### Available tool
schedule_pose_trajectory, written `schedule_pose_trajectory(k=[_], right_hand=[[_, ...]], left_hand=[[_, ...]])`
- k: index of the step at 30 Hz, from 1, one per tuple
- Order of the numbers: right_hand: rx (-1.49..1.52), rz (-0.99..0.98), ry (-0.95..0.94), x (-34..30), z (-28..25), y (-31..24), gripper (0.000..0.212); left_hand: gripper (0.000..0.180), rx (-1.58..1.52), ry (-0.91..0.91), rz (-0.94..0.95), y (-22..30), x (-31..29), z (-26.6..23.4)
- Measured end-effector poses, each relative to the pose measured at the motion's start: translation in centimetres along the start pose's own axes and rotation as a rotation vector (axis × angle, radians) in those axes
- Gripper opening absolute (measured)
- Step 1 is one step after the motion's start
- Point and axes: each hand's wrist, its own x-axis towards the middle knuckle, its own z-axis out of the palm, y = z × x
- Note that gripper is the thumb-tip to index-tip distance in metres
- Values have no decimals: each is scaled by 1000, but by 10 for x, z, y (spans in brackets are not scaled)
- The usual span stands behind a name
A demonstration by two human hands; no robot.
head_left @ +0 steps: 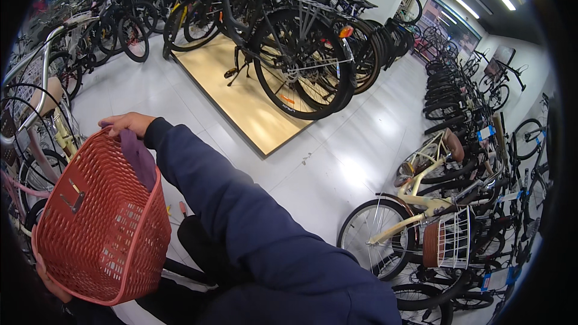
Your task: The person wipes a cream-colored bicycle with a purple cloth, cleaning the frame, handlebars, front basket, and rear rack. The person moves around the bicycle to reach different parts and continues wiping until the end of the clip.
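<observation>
A reddish-pink woven bicycle basket (90, 235) is tilted at the lower left, its open side turned partly toward me. My left hand (53, 280) grips its lower left edge, the fingers partly hidden behind the wall. Across the view reaches my right arm in a dark blue sleeve. At the top rim my right hand (129, 123) is closed on a purple cloth (139, 159), which hangs down over the basket's inner side. A small metal fitting (76, 195) is fixed to one basket wall.
Close to the basket on the left stands a bicycle with a chrome handlebar (45, 75). A black bicycle (301, 63) stands on a low wooden platform (259, 135) ahead. To the right, a cream bicycle (415, 204) carries a white wire basket (454, 241). Something red-handled (183, 208) lies by my leg.
</observation>
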Motion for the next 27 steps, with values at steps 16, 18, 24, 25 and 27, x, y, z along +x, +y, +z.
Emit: schedule_pose_trajectory(k=[16,18,24,25,27], right_hand=[[-6,-75,-141,-67,9,-26,33],[-8,-35,-104,-82,12,-32,35],[-188,-49,23,-107,23,-41,39],[-136,-29,4,-110,24,-43,39],[-96,-15,24,-114,28,-45,39]], left_hand=[[75,-225,145,214,14,-13,104],[76,-249,156,195,19,-15,120],[81,-203,141,88,31,-13,134],[83,-203,145,77,31,-14,134],[84,-180,153,88,30,-15,132]])
